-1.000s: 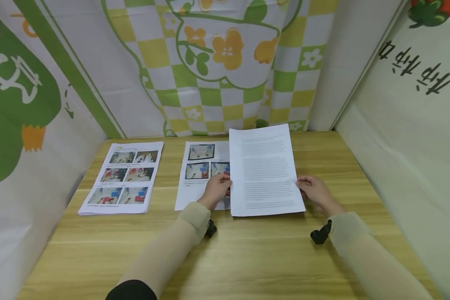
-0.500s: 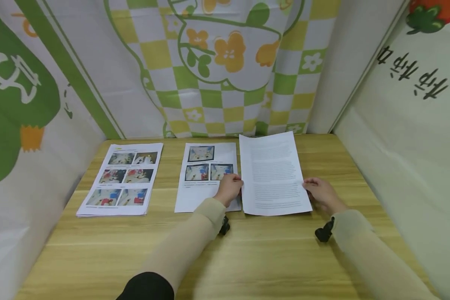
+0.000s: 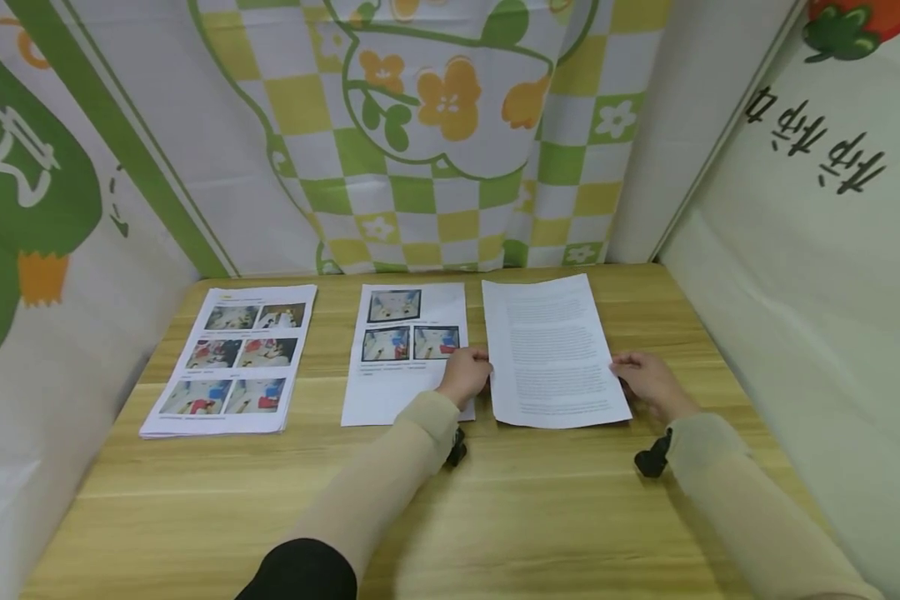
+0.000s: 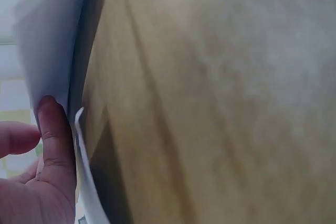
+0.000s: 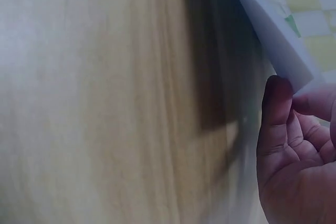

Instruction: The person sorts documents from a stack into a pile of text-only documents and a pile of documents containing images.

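A text-printed sheet of paper (image 3: 558, 350) is held between both hands just over the table, right of the middle. My left hand (image 3: 465, 377) pinches its left edge between thumb and fingers, and my right hand (image 3: 654, 385) pinches its right edge. In the left wrist view the paper (image 4: 50, 45) stands slightly off the wood, a gap showing beneath it. The right wrist view shows the paper's edge (image 5: 278, 40) between thumb and index finger, also above the table. Beside my left hand lies a sheet with three photos (image 3: 401, 392), partly covered by that hand.
On the left lies a stack of printed sheets (image 3: 228, 358) with several colour photos. The wooden table (image 3: 540, 517) meets a checkered curtain (image 3: 450, 200) at its back edge, with pale fabric walls (image 3: 810, 275) at either side.
Both hands have carried the text sheet rightwards and down towards the table. It no longer covers the sheet with three photos, and a strip of table shows between them.
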`<action>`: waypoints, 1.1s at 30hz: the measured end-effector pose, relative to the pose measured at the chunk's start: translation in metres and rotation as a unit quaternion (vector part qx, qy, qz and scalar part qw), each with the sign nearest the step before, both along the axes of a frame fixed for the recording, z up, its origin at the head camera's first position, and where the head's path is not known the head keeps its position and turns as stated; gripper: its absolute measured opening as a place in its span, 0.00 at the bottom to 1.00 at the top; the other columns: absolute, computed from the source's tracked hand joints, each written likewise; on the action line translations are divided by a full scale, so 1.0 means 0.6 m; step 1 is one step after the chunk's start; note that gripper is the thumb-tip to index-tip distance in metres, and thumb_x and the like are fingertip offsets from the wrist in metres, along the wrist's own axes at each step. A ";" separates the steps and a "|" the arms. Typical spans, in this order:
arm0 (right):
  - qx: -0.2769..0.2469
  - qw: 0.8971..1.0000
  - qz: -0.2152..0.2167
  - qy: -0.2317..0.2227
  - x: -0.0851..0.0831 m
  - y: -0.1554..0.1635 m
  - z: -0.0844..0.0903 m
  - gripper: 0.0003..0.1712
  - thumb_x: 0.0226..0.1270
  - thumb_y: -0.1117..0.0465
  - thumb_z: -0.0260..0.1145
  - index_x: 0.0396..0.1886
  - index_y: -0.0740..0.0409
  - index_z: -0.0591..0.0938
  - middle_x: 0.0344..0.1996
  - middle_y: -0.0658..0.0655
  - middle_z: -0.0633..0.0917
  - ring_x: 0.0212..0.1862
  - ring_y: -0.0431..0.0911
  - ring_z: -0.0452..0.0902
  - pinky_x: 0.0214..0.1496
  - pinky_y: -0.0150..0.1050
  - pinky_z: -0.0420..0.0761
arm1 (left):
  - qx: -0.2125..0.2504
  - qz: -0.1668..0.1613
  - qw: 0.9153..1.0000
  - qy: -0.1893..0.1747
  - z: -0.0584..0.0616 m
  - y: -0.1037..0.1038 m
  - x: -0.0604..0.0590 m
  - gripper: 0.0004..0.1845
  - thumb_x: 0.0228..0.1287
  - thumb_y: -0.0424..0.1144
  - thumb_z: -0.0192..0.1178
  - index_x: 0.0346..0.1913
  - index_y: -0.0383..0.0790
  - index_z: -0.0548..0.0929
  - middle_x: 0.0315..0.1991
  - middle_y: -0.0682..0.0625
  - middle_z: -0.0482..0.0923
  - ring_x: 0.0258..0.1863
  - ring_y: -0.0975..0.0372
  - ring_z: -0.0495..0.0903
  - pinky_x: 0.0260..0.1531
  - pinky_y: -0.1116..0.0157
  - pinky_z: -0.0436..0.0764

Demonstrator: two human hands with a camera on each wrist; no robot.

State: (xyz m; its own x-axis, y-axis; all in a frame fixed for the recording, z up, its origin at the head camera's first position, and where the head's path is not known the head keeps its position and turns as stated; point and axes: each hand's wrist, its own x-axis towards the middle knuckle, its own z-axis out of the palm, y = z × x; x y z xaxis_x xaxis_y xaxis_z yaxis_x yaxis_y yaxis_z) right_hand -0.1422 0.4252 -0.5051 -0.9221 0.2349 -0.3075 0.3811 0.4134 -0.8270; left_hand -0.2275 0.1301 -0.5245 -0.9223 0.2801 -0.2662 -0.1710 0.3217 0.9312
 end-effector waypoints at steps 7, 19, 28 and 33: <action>0.029 0.999 -0.020 -0.013 -0.006 -0.001 -0.008 0.23 0.81 0.62 0.54 0.65 0.78 0.72 0.58 0.73 0.77 0.53 0.54 0.75 0.46 0.36 0.79 | -0.062 -0.031 0.998 0.001 0.004 0.006 0.004 0.24 0.69 0.28 0.57 0.67 0.27 0.77 0.61 0.37 0.79 0.42 0.56 0.80 0.33 0.68 0.80; 0.100 0.994 -0.026 -0.025 -0.010 -0.003 -0.006 0.25 0.81 0.59 0.52 0.64 0.76 0.73 0.60 0.74 0.76 0.58 0.63 0.72 0.59 0.54 0.74 | -0.105 -0.056 0.993 0.005 0.013 0.010 0.001 0.22 0.73 0.28 0.54 0.68 0.28 0.77 0.65 0.37 0.77 0.49 0.54 0.80 0.38 0.65 0.81; 0.157 0.987 -0.024 -0.013 -0.012 -0.008 -0.007 0.23 0.77 0.61 0.54 0.60 0.77 0.76 0.56 0.75 0.78 0.56 0.65 0.74 0.59 0.57 0.75 | -0.073 -0.066 0.995 -0.008 0.016 0.008 -0.002 0.16 0.73 0.33 0.58 0.56 0.24 0.83 0.41 0.41 0.84 0.26 0.58 0.83 0.28 0.65 0.85; 0.145 0.988 -0.041 -0.026 -0.016 -0.009 -0.005 0.25 0.78 0.59 0.54 0.63 0.76 0.74 0.60 0.75 0.76 0.59 0.65 0.73 0.61 0.57 0.75 | -0.103 -0.091 0.990 0.016 0.018 0.008 -0.005 0.13 0.75 0.39 0.57 0.41 0.31 0.86 0.24 0.48 0.78 0.19 0.61 0.75 0.20 0.67 0.76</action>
State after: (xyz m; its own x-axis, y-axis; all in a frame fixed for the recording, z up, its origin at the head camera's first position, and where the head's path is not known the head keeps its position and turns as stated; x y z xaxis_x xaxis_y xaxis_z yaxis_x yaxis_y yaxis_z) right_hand -0.1517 0.4200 -0.5080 -0.8810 0.3941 -0.2620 0.4619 0.5962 -0.6566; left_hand -0.2307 0.1349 -0.5138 -0.8705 0.3856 -0.3060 -0.0637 0.5282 0.8467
